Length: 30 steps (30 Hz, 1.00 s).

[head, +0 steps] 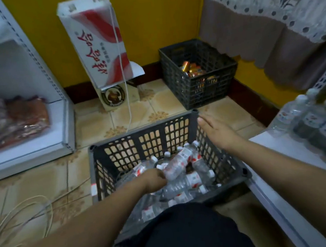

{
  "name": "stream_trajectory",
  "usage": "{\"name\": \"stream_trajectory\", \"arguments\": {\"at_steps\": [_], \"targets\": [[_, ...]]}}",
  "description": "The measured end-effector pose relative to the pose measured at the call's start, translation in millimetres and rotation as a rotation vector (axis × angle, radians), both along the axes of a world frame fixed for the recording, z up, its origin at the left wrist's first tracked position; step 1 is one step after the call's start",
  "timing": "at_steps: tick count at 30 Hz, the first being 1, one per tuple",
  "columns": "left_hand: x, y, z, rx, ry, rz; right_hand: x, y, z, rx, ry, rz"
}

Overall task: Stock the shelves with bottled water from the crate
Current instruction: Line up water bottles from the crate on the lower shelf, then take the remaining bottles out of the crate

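Both arms are reaching over the crate (178,129): the left hand (153,180) is curling its grip around one water bottle (177,164) inside, among perhaps ten others. Right hand (217,130) is hovering flat, fingers spread, beside the shelf (292,150) carrying roughly six bottles (315,120).

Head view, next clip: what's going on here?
A person crouches over a dark plastic lattice crate of clear water bottles with red-and-white labels. The left hand has its grip round one bottle at the top of the pile. The right hand hovers open over the crate's right rim, holding nothing. Several bottles already stand on the white shelf to the right.
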State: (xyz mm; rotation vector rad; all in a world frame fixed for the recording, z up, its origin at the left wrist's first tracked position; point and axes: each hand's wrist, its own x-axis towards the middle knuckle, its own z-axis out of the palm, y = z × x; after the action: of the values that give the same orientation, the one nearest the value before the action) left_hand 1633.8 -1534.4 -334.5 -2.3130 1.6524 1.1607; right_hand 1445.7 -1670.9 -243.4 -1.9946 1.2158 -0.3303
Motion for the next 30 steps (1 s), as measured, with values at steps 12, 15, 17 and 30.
{"name": "stream_trajectory", "arguments": {"at_steps": [12, 15, 17, 30], "targets": [[-0.7, 18.9, -110.1, 0.243, 0.116, -0.075, 2.9, 8.5, -160.6, 0.324, 0.845, 0.486], [11.1, 22.7, -111.8, 0.142, 0.117, -0.126, 5.2, 14.2, -177.5, 0.295, 0.877, 0.504], [15.8, 24.9, -104.8, 0.082, 0.157, -0.13, 5.1, 16.0, -177.6, 0.228, 0.816, 0.461], [35.6, -2.6, 45.4, -0.392, 0.779, 0.571, -31.3, 57.9, -77.5, 0.241, 0.103, 0.321]]}}
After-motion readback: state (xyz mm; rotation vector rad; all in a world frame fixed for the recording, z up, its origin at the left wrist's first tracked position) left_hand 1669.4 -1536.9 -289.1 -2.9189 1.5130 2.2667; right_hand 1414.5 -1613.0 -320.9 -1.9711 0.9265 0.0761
